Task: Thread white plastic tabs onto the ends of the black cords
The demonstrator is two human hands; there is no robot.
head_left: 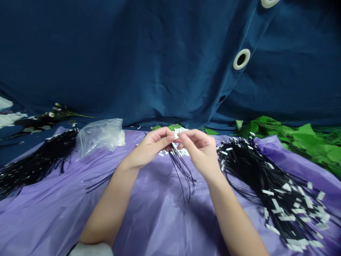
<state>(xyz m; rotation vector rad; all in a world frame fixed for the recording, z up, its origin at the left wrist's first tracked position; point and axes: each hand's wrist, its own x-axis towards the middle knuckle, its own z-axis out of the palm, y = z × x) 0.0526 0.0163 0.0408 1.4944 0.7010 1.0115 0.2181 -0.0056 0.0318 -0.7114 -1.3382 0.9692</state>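
Note:
My left hand point(157, 145) is closed in a pinch around a thin bunch of black cords point(183, 170), whose loose ends hang over the purple sheet. Fingertip to fingertip with it, my right hand point(198, 147) is pinched at the top of the cords, where a small white piece point(176, 136) shows between the fingers. The exact grip on that piece is partly hidden. Just behind both hands lies a heap of small white pieces point(183, 152).
Purple sheeting point(160, 227) covers the work surface. To the right lies a large pile of black cords with white tags point(247, 163), with green leaves point(306, 138) behind. Leftward are a clear plastic bag point(98, 137) and another black cord bundle point(39, 161). A blue curtain point(133, 64) hangs at the back.

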